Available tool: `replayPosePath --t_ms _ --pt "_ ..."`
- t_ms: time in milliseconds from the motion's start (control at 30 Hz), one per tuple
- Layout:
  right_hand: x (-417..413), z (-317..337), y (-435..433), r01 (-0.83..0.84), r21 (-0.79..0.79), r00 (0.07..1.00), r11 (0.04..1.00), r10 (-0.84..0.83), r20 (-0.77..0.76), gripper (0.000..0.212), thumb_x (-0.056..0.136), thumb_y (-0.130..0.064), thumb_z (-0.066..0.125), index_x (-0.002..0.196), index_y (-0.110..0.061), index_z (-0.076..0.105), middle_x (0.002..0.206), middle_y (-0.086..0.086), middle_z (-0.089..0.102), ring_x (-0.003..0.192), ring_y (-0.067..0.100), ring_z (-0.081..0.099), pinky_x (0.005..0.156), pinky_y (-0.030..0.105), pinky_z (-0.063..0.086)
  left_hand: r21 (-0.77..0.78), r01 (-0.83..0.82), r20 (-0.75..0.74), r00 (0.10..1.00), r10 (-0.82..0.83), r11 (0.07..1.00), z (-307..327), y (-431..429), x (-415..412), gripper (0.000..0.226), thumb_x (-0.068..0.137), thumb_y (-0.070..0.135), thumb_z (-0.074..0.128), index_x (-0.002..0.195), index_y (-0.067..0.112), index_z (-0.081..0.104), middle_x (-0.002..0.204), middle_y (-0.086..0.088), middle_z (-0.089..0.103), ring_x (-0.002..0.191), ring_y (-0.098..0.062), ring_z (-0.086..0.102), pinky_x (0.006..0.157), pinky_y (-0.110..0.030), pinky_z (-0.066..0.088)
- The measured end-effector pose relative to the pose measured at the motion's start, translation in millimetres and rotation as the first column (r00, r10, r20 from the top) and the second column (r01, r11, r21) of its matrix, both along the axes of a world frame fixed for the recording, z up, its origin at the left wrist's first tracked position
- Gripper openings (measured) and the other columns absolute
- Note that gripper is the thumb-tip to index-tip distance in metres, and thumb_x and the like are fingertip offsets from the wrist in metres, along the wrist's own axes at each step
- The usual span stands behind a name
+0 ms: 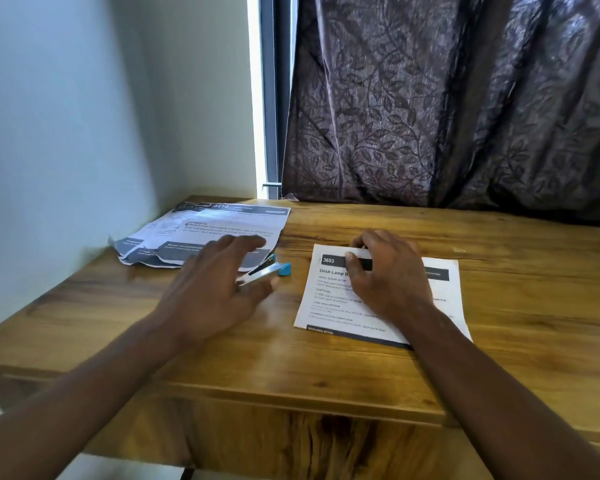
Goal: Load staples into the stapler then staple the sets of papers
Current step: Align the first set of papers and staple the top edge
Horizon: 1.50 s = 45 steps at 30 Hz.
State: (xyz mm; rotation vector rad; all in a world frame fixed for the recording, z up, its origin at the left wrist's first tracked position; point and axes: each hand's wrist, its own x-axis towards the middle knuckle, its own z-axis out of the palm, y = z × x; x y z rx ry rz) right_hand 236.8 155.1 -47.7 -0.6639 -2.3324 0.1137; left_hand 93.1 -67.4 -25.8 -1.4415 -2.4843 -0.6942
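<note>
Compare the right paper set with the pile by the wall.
The right set lies flat and squared; the wall pile is fanned, edges curled. The right hand pinches the right set's top edge; no hand grips the wall pile. Both are printed sheets with dark headers.

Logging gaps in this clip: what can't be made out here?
The stapler, head view: mostly under the blurred left hand; staples loaded or not, gripped or only touched, unclear.
The paper set: right hand, pinching its top edge, covers the heading; sheet count hidden.
The far pile: print too small.
</note>
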Motion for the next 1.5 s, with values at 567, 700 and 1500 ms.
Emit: replayPosePath --t_ms 567,700,1500 --pt "-3 0 -3 -0.145 -0.010 0.988 0.989 0.145 0.059 0.018 0.098 -0.037 0.059 0.112 -0.027 0.062 0.105 -0.008 0.056 0.095 0.014 0.055 0.087 0.037 0.046 0.337 0.017 0.465 0.866 -0.183 0.941 19 49 -56 0.043 0.074 0.029 0.089 0.113 0.031 0.072 0.094 0.004 0.077 0.089 -0.017 0.074 0.087 -0.041 0.060" --pt "-5 0 -1 -0.141 -0.028 0.988 0.990 0.143 0.062 0.019 0.098 -0.038 0.058 0.113 -0.027 0.062 0.105 -0.010 0.057 0.095 0.013 0.056 0.086 0.038 0.048 0.439 0.030 0.673 0.651 -0.351 0.898 30 60 -63 0.043 0.077 0.006 0.083 0.117 0.018 0.071 0.103 -0.012 0.078 0.098 -0.029 0.075 0.086 -0.039 0.062" --pt "-8 1 -15 -0.166 0.047 0.970 0.985 0.155 0.186 0.027 0.098 -0.048 0.054 0.119 -0.033 0.059 0.112 -0.015 0.055 0.098 0.004 0.050 0.084 0.026 0.047 0.613 0.071 0.712 0.381 -0.590 0.787 3 83 -61 0.037 0.074 0.022 0.074 0.110 0.013 0.070 0.109 -0.012 0.078 0.105 -0.029 0.074 0.099 -0.051 0.055"
